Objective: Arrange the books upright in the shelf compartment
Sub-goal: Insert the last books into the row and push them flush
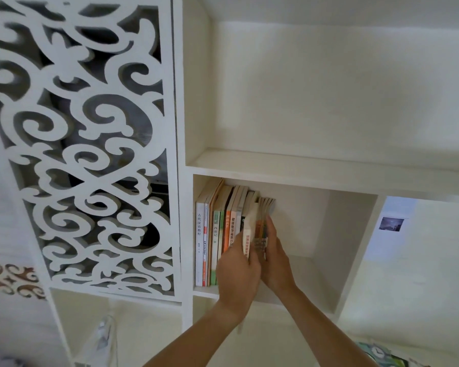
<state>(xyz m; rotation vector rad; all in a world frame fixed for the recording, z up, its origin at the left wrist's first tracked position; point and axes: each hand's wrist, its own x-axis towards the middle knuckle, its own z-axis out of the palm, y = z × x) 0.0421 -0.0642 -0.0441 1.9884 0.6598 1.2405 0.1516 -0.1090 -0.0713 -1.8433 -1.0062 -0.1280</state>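
Both forearms reach up into the shelf compartment (329, 234). Left hand (237, 271) lies across the spines of the books (224, 234), fingers curled around a pale volume near the row's right end. Right hand (274, 256) lies flat against the outermost thin books, fingers straight and together. Row stands upright against the compartment's left wall, on its floor. Judgement: paperbacks are light but flexible; the thin ones may sag or fan out, so support is best applied broadly on the covers, not the top edges.
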